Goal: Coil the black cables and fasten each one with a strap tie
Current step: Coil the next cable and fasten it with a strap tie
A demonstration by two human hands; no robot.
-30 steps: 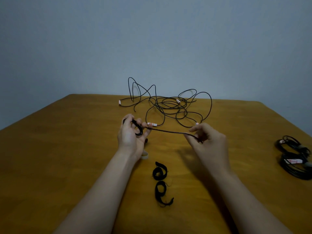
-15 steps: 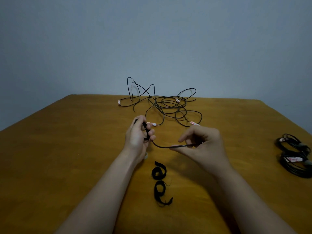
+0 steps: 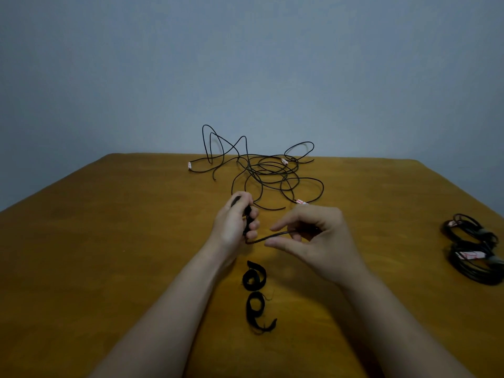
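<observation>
A tangle of thin black cables (image 3: 268,170) with small white-and-red end tags lies at the far middle of the wooden table (image 3: 109,241). My left hand (image 3: 234,225) is closed around a small coil of one black cable. A short stretch of that cable (image 3: 268,237) runs right into my right hand (image 3: 313,241), which pinches it between thumb and fingers. Two curled black strap ties (image 3: 255,279) (image 3: 256,312) lie on the table just below my hands.
Two coiled, fastened black cables (image 3: 469,233) (image 3: 476,264) rest near the table's right edge. A plain grey wall stands behind the table.
My right hand has moved left toward my left hand, so the cable span between them is much shorter. The tangle's near loops have shifted slightly.
</observation>
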